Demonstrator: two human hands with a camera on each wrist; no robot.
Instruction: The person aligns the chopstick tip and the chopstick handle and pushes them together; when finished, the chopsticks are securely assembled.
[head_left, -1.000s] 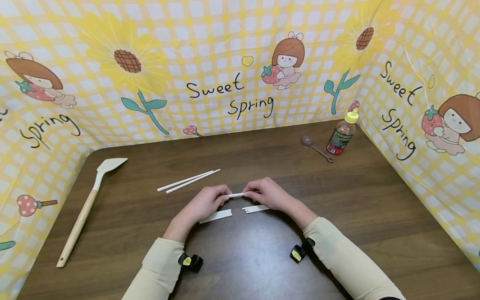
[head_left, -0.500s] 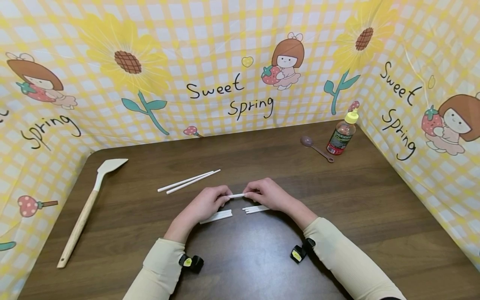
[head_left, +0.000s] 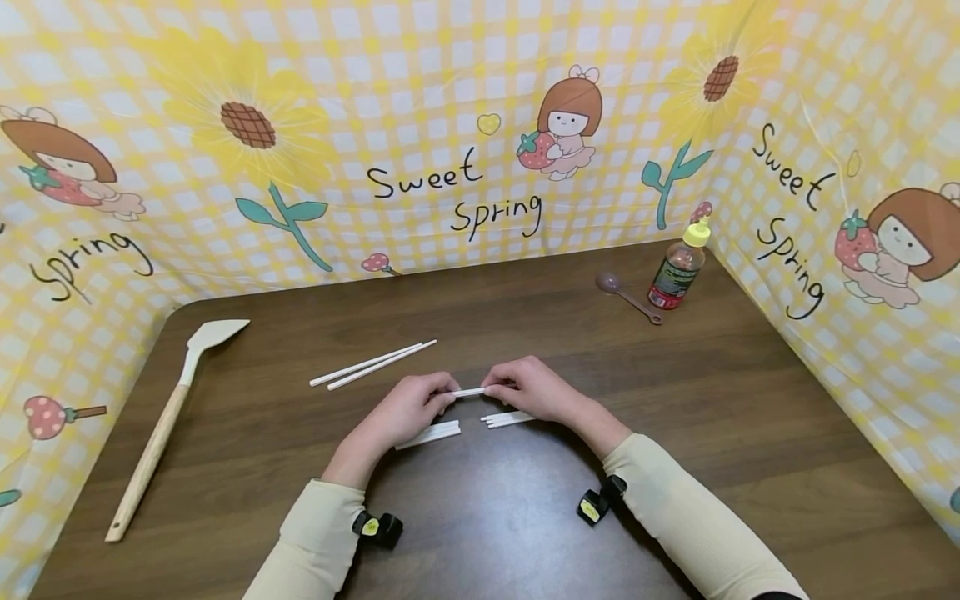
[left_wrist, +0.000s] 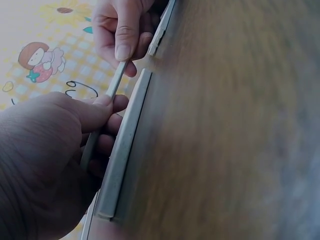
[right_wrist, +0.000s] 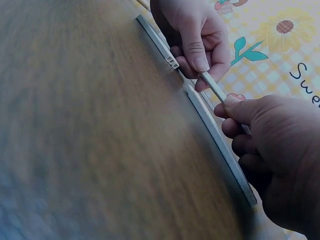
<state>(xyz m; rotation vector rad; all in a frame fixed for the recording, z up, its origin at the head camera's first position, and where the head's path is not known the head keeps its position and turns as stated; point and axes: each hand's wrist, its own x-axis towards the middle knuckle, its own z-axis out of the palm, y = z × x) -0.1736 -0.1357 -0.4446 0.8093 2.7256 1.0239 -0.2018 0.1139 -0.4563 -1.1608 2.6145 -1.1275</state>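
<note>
Both hands hold one thin white stick [head_left: 470,392] by its two ends, roughly level over the table. My left hand [head_left: 408,410] pinches its left part, and my right hand [head_left: 536,390] pinches its right part, thumbs on top. Only a short middle stretch shows between them; in the left wrist view the stick [left_wrist: 118,80] looks straight. Below my left hand lies a bunch of short white sticks [head_left: 431,434], partly hidden by the hand. Another such bunch [head_left: 504,419] lies under my right hand, its right end hidden.
Two longer white sticks [head_left: 372,365] lie on the brown table [head_left: 480,517] beyond my left hand. A white spatula [head_left: 153,442] with a wooden handle lies at left. A brownish spoon [head_left: 630,297] and a yellow-capped bottle [head_left: 677,271] are at the back right. Patterned cloth surrounds the table.
The head view has shifted slightly. Both hands keep their hold on the stick, and nothing else has visibly moved.
</note>
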